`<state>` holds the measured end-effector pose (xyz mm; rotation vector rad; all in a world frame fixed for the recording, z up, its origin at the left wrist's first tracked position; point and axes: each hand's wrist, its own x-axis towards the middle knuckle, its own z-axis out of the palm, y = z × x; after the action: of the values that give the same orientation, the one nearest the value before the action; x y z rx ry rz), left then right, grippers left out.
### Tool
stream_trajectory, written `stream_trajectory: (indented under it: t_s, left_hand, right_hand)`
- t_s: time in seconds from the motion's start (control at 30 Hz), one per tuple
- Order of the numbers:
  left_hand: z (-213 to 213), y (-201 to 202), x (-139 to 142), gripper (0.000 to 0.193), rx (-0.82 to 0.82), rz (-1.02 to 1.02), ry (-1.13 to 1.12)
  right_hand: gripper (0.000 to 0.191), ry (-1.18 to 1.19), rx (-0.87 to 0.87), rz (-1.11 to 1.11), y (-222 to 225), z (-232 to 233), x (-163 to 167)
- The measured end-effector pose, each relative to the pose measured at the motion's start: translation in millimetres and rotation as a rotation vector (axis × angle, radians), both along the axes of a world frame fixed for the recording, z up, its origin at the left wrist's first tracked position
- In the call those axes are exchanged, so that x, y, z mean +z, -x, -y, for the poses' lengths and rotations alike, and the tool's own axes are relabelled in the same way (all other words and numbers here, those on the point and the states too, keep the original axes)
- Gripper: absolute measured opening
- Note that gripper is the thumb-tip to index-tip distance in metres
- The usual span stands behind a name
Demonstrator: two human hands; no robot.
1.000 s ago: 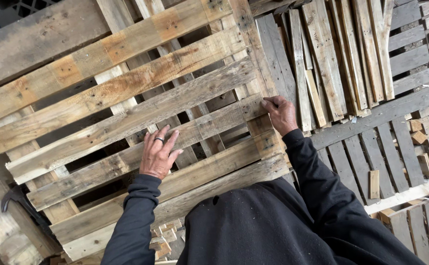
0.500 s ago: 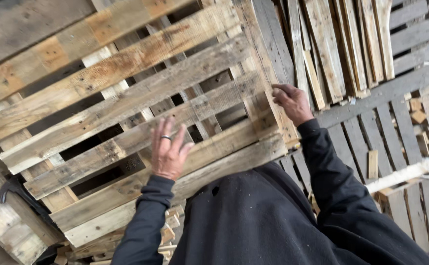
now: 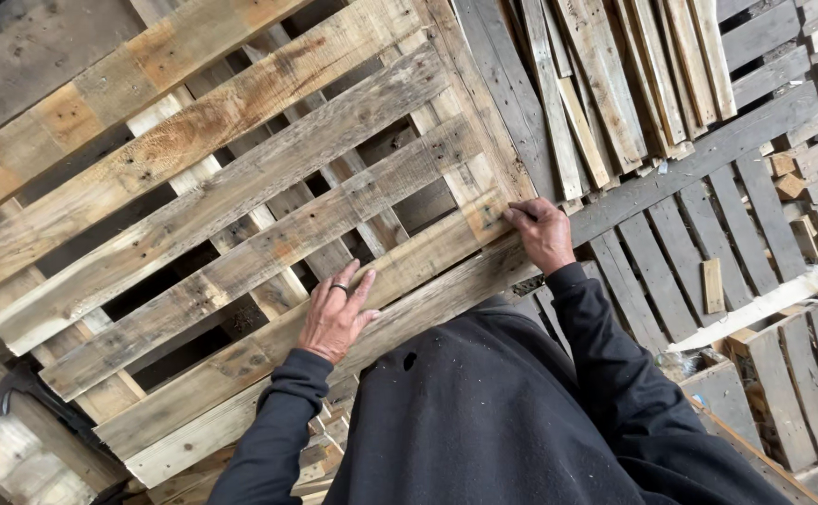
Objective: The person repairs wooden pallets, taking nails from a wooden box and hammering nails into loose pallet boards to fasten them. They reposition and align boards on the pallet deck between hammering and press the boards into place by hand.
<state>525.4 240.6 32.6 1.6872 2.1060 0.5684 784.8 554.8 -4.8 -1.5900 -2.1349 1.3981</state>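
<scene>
A weathered wooden pallet (image 3: pixel 241 187) lies tilted in front of me, its slats running from lower left to upper right. My left hand (image 3: pixel 336 313), a ring on one finger, rests flat with fingers spread on one of the near slats. My right hand (image 3: pixel 542 234) grips the pallet's right edge, fingers curled over the end of a slat. Both arms are in black sleeves, and my black top fills the bottom of the view.
Loose grey planks (image 3: pixel 605 93) are stacked at the upper right. More grey pallets (image 3: pixel 708 252) cover the ground to the right, with small wood offcuts (image 3: pixel 713 285) and a pale split board (image 3: pixel 755 309). A dark curved tool (image 3: pixel 26 393) lies at lower left.
The pallet has shifted slightly across the view as my head moved. My left hand slid down to a nearer slat, and my right hand stayed on the pallet's right edge.
</scene>
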Motion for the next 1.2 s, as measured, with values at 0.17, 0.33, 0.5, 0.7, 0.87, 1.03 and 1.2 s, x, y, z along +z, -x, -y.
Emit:
stream_trajectory:
  t_s: [0.17,0.33,0.5,0.7,0.87,1.03,1.2]
  left_hand:
    - [-5,14,-26,0.076,-0.103,-0.117,-0.002]
    - [-18,30,-29,0.075,-0.099,-0.183,0.014]
    - [-20,20,-7,0.074,-0.008,-0.127,-0.020]
    - [-19,16,-5,0.074,0.024,-0.094,-0.037]
    - [-19,14,-10,0.074,0.038,-0.085,-0.051]
    - [-19,6,-7,0.075,0.103,-0.070,0.000]
    - [-24,-14,-4,0.072,0.295,-0.103,0.106]
  right_hand:
    - [0.024,0.005,0.007,0.007,10,-12,2]
    - [0.028,0.043,0.010,-0.001,25,-24,2]
    - [0.030,0.056,0.016,0.016,22,-19,6]
    - [0.033,0.152,-0.065,-0.089,16,-9,4]
    - [0.033,0.160,-0.052,-0.093,15,-11,0]
    - [0.033,0.063,0.037,-0.070,14,-18,2]
    - [0.039,-0.278,0.248,-0.148,30,-17,20]
